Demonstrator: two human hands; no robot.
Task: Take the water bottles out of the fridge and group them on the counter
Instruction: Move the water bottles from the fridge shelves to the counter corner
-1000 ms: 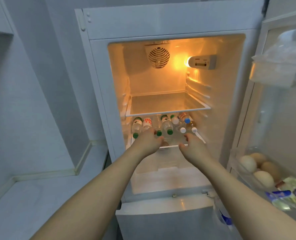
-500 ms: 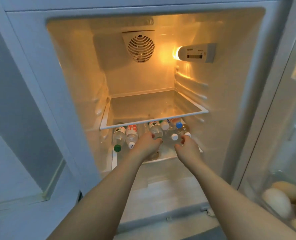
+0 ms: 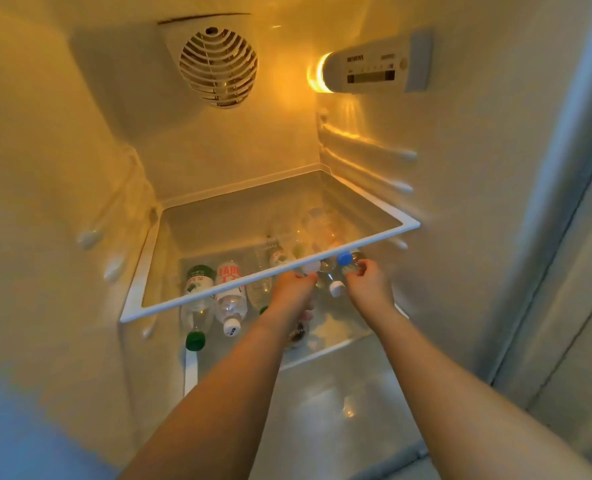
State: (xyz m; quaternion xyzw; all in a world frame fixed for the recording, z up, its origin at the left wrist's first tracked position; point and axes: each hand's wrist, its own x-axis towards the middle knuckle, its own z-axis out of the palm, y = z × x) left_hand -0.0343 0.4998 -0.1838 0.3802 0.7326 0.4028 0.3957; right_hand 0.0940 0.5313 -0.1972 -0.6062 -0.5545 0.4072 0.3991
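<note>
Head view, looking into a lit fridge (image 3: 62, 168). At 12 o'clock a round fan grille (image 3: 218, 65) sits on the back wall; at 1 o'clock a white control box (image 3: 374, 65) glows amber at its left end. Across the middle runs a white-framed glass shelf (image 3: 156, 306), tilted up toward 3 o'clock.

Beneath it, on the lower shelf (image 3: 325, 355), water bottles lie on their sides, caps toward the viewer. At 9 o'clock of the group is a green-capped bottle (image 3: 196, 310), touching a red-labelled bottle (image 3: 230, 299) with a white cap. More clear bottles lie toward 3 o'clock, partly seen through the glass.

Two bare forearms reach in from 6 o'clock. The left hand (image 3: 293, 292) is curled down among the middle bottles; a white cap shows at its fingertips, but whether it grips a bottle I cannot tell. The right hand (image 3: 369, 284) pinches the neck of a blue-capped bottle (image 3: 348, 261), just under the shelf's front edge. A loose-looking white cap (image 3: 337, 289) sits between the two hands.
</note>
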